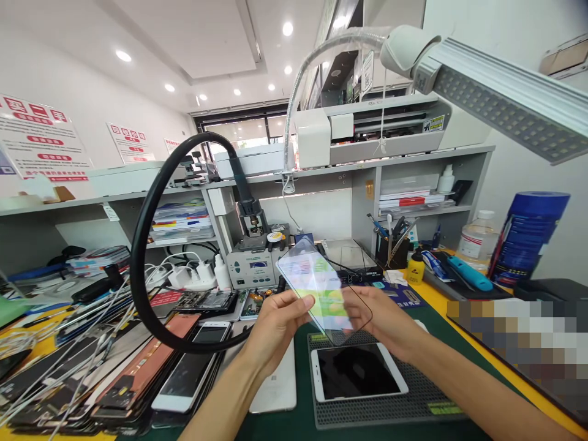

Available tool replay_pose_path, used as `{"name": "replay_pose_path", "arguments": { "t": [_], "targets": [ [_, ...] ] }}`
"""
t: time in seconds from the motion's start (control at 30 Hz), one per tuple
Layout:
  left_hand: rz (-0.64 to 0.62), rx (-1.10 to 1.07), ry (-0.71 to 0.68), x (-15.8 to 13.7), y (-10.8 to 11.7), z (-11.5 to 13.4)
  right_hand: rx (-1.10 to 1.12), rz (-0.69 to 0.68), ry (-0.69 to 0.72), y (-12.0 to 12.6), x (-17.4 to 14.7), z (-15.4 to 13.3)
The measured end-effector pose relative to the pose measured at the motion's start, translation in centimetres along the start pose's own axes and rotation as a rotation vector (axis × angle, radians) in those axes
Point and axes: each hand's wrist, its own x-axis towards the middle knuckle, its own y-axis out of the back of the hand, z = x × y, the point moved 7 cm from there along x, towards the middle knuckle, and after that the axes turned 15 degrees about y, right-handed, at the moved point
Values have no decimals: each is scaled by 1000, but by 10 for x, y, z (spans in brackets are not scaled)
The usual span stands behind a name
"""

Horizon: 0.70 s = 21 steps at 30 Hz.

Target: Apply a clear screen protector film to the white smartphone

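Both hands are raised over the work mat and meet at a clear phone screen protector (316, 275). A colourful see-through film with green and yellow patches shows on it, and a thin black edge lines its right part. My left hand (287, 312) pinches its left side between thumb and fingers. On the other side, my right hand (374, 315) grips it, with some fingers seen through the clear sheet. Whether film and glass are joined or apart I cannot tell. Just below lies a white phone (358, 372) with a dark screen, face up on a grey textured mat (432, 380).
To the left are stacked phone parts (138, 361) and a white-framed phone (193, 367). A thick black hose (138, 245) arches from a soldering station (252, 267). A lamp (505, 92) hangs at upper right. A tool holder (392, 248) and yellow bottle (416, 267) stand behind the mat.
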Motion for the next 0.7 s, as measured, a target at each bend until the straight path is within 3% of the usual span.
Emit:
{"name": "replay_pose_path", "arguments": {
  "t": [0.17,0.37,0.53,0.7],
  "targets": [
    [158,65,-28,3,20,2,-202,142,169,30,7,-24],
    [265,156,-69,8,30,1,-375,111,319,17,-2,-28],
    [296,290,-114,5,26,5,-422,124,322,16,-1,-25],
    [291,407,-122,6,25,4,-405,114,222,25,6,-19]
  ]
}}
